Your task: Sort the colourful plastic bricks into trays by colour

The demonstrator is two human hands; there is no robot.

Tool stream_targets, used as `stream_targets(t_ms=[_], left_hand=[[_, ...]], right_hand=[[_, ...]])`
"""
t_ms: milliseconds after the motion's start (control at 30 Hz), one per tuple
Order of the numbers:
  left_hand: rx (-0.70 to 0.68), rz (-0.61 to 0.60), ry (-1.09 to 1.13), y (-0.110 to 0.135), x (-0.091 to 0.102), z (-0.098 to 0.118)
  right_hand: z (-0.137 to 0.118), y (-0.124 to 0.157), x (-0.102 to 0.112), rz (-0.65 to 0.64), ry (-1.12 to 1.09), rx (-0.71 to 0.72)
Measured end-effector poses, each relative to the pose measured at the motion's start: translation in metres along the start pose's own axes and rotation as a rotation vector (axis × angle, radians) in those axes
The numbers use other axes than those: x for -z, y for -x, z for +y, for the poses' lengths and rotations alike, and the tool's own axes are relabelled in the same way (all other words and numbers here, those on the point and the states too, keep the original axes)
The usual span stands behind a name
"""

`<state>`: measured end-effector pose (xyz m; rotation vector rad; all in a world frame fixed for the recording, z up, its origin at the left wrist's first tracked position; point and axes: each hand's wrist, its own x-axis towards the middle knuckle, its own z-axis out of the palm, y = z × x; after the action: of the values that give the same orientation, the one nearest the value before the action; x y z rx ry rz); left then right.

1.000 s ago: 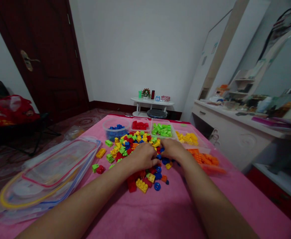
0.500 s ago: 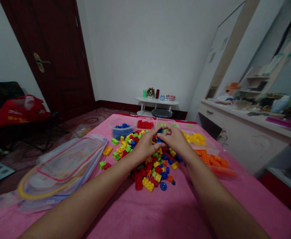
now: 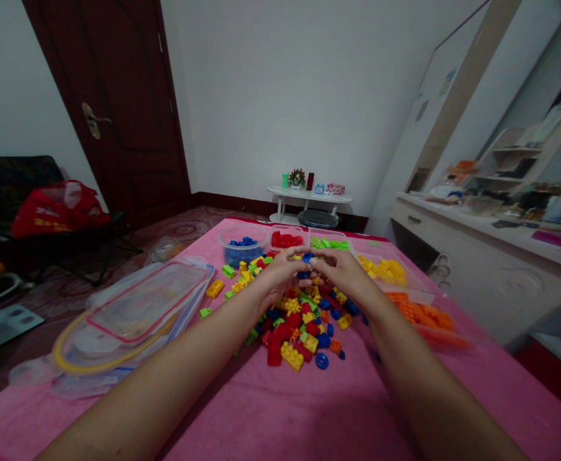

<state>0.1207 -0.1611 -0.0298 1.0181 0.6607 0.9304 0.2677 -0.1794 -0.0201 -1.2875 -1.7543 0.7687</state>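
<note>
A heap of mixed toy bricks (image 3: 300, 320) in red, yellow, green and blue lies on the pink tablecloth (image 3: 319, 410). Both hands hover just above its far side, fingertips meeting. My left hand (image 3: 278, 276) and my right hand (image 3: 341, 272) are closed in pinches around small blue bricks (image 3: 305, 258) held between them. Behind stand a round tub of blue bricks (image 3: 242, 246), a box of red bricks (image 3: 286, 239) and a box of green bricks (image 3: 329, 243). Yellow bricks (image 3: 383, 269) and orange bricks (image 3: 422, 314) sit in clear boxes to the right.
A stack of clear lids with coloured rims (image 3: 131, 320) lies at the table's left. A white dresser (image 3: 477, 262) stands close on the right, a small white side table (image 3: 309, 195) by the far wall, a dark door (image 3: 117, 109) and a chair with a red bag (image 3: 54, 208) at the left.
Both hands rose from the pile, where they were pressed among the bricks, and now meet above its far side holding blue bricks. The camera view shifted slightly leftward.
</note>
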Motion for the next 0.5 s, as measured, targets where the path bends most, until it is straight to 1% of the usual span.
stream_targets(t_ms=[67,133,200,233,300,333,400,433,500], left_hand=[[0.052,-0.001,0.086,-0.002,0.003,0.000],[0.101,-0.043,0.173,-0.005,0.008,0.001],[0.140,-0.074,0.228,-0.008,0.012,0.004],[0.147,-0.068,0.241,-0.009,0.014,0.007],[0.129,-0.019,0.251,-0.012,0.019,0.015],[0.090,0.021,0.246,-0.014,0.023,0.021],[-0.060,0.141,0.206,-0.020,0.035,0.035],[-0.170,0.218,0.164,-0.024,0.043,0.041],[-0.420,0.411,0.029,-0.034,0.064,0.052]], right_hand=[[-0.001,0.001,-0.002,-0.036,0.021,0.006],[-0.001,0.002,-0.004,-0.053,0.057,0.024],[-0.002,0.002,-0.005,-0.032,0.089,0.029],[-0.003,0.002,-0.005,-0.009,0.099,0.024],[-0.004,0.002,-0.005,0.035,0.107,0.011],[-0.004,0.002,-0.005,0.053,0.104,0.004],[-0.004,0.001,-0.005,0.081,0.099,-0.006],[-0.004,0.001,-0.006,0.092,0.096,-0.012],[-0.001,0.000,-0.007,0.104,0.089,-0.026]])
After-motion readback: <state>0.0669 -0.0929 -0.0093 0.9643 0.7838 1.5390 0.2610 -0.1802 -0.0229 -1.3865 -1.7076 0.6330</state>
